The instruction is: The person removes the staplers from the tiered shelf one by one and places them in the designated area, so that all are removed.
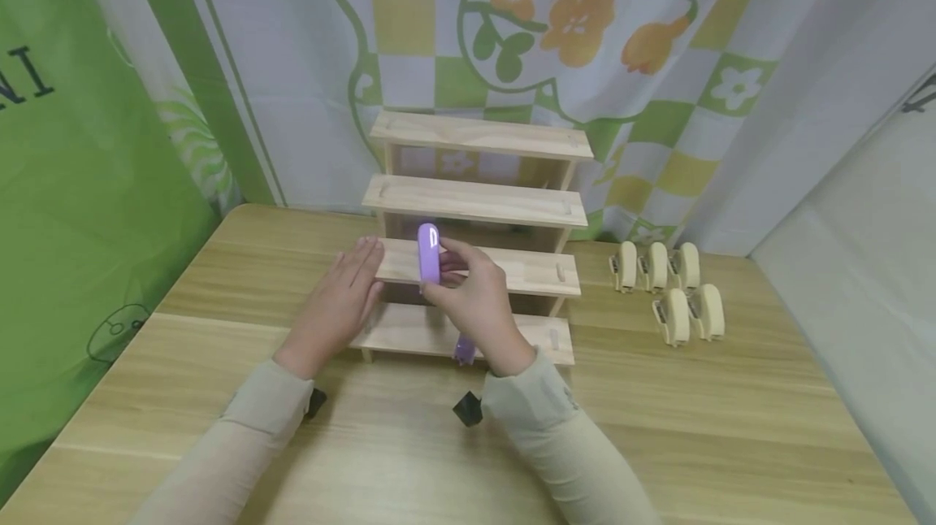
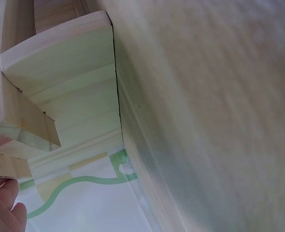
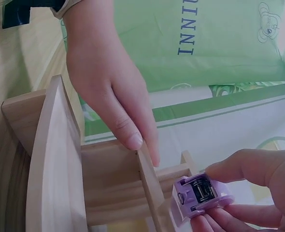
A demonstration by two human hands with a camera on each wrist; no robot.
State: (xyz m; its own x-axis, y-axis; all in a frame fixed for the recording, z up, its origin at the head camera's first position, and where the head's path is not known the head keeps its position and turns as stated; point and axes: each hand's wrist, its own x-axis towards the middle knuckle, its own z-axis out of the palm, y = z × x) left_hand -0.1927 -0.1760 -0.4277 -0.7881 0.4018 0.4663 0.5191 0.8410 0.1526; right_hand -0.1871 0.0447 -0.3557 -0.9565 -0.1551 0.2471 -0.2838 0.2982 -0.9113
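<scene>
My right hand [image 1: 478, 289] pinches a small purple rounded device [image 1: 429, 255] between thumb and fingers, upright above the second-lowest tier of a light wooden stepped shelf [image 1: 475, 198]. In the right wrist view, a dark roller-like metal mechanism shows at one end of this purple device [image 3: 198, 195]; its exact kind is unclear. A second purple piece [image 1: 464, 349] sits on the lowest tier, mostly hidden behind my right hand and wrist. My left hand [image 1: 340, 297] rests with extended fingers against the left end of the second-lowest tier.
Several cream rounded devices [image 1: 676, 316] with metal ends stand in two rows right of the shelf on the wooden table [image 1: 731, 427]. Patterned curtain [image 1: 409, 21] hangs close behind the shelf. A green cloth [image 1: 88, 208] hangs at the left.
</scene>
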